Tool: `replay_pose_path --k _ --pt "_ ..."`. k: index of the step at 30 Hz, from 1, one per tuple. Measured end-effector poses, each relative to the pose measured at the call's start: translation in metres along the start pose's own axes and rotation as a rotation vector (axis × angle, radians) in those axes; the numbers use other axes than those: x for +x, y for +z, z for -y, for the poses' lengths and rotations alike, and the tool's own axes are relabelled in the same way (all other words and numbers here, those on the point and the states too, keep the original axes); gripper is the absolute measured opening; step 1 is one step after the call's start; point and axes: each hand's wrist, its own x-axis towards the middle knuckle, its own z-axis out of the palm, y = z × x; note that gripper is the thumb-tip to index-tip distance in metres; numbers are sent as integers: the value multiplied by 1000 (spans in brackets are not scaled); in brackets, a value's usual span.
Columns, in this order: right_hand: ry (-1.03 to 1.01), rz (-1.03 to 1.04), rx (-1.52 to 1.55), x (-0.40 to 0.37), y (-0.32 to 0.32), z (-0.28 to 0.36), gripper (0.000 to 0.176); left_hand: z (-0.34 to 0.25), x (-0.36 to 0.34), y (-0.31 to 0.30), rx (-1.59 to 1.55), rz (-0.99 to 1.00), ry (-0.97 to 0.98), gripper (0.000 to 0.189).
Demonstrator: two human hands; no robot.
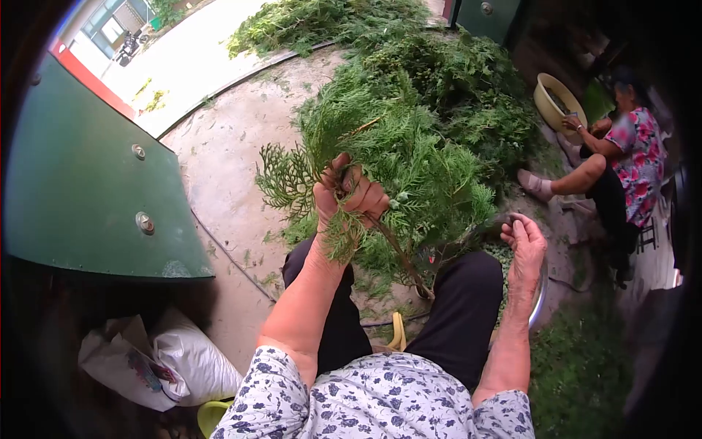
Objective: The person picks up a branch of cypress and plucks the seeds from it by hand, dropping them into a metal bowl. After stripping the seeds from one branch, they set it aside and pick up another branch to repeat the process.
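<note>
My left hand point(355, 192) is closed around the woody stem of a leafy evergreen branch point(395, 249), held up in front of my knees. Flat, scaly green sprays fan out above and beside the fingers, and a few small pale green cones point(398, 200) show near the knuckles. Off to the right, beside my knee, my right hand point(525, 241) has its thumb and fingers pinched together. A dark, thin piece reaches left from its fingertips, too blurred against the foliage to name.
A large heap of cut evergreen branches point(446, 95) lies ahead. To the left are a green metal panel point(110, 175) and white sacks point(194, 358). At right, another person point(629, 161) sits with hands at a yellow basin point(542, 102). A curved metallic rim point(540, 301) shows beside my right forearm.
</note>
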Motion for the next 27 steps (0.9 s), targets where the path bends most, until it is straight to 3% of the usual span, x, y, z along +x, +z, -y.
replay_pose_path --k 2,4,6,10,14,16,18,19,22,24,25,26,27 --pt "-62 124 99 -26 44 25 16 -3 -16 1 2 174 -43 35" --pt "-87 281 206 -58 82 47 14 -10 -35 9 66 147 -15 33" --pt "4 479 316 -89 106 67 17 -17 -54 12 232 290 -44 40" --pt "454 827 549 -118 136 85 25 -15 -107 40 350 -5 10 46" --pt "536 947 523 -133 151 74 20 -1 -147 29 472 -38 18 48" --pt "500 961 476 -146 159 78 17 -3 -152 30 418 92 15 45" --pt "476 931 391 -160 161 78 18 -9 -170 20 687 -247 20 40" --pt "382 883 376 -166 163 74 18 -28 -173 28 468 -184 -254 44" --pt "223 804 311 -174 173 65 15 -25 -178 53 559 -284 -157 45" --pt "-120 751 190 -174 179 61 14 -33 -178 40 596 -228 -87 52" --pt "-276 718 151 -172 183 55 18 -39 -177 42 710 -365 -62 57" --pt "-274 729 150 -173 184 52 18 -44 -176 45 820 -505 -37 62" --pt "-448 641 53 -174 186 52 22 -51 -175 52 698 -525 42 75"
